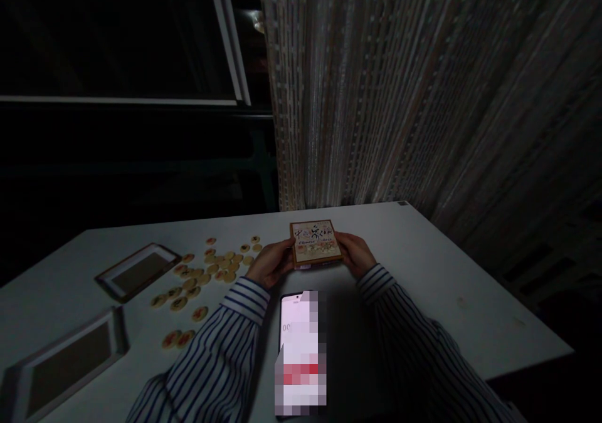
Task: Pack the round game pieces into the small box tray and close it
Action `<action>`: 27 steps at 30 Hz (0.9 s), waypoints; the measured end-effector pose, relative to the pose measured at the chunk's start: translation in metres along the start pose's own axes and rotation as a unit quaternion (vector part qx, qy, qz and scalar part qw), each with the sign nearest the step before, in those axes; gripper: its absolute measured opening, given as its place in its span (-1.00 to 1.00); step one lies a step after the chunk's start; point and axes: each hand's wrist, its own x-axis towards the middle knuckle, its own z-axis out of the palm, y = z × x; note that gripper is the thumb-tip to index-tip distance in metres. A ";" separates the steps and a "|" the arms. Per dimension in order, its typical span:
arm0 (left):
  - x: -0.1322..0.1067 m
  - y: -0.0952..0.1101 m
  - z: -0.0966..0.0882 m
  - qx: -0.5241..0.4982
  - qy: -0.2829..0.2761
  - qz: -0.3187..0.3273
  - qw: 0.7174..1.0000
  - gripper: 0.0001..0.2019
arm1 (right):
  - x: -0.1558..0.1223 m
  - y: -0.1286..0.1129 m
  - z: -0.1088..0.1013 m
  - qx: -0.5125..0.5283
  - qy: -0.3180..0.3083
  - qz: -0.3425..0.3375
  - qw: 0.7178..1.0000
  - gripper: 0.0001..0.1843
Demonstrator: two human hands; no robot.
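Note:
A small square box [315,242] with a printed lid and Chinese characters rests on the white table [423,266]. My left hand [271,264] grips its left side and my right hand [356,253] grips its right side, fingers curled round the edges. Both arms wear blue-and-white striped sleeves. Several round pale game discs [214,271] with markings lie scattered on the table left of my left hand.
A lit phone [301,348] lies between my forearms near the front edge. Two shallow tray-like box halves lie at the left, one [137,271] farther back and one [66,363] nearer. A curtain [399,97] hangs behind the table. The room is dark.

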 end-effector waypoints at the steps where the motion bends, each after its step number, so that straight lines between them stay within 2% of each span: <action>1: 0.002 0.000 0.002 0.004 0.001 0.000 1.000 -0.79 | 0.001 -0.001 -0.002 -0.002 0.011 -0.002 1.000 -0.94; 4: 0.008 0.001 0.008 0.010 -0.013 -0.003 1.000 -0.78 | 0.004 -0.005 -0.009 -0.004 0.039 -0.008 0.999 -0.97; 9: 0.018 0.001 0.020 0.013 -0.043 0.009 0.999 -0.79 | 0.009 -0.013 -0.022 -0.013 0.033 -0.010 0.999 -0.97; 21: 0.031 -0.001 0.053 0.051 -0.008 0.015 0.999 -0.86 | 0.013 -0.041 -0.053 -0.070 0.033 -0.001 0.997 -0.88; 27: 0.043 -0.007 0.072 0.063 0.006 0.022 0.998 -0.90 | 0.019 -0.049 -0.070 -0.087 0.070 -0.017 0.994 -0.89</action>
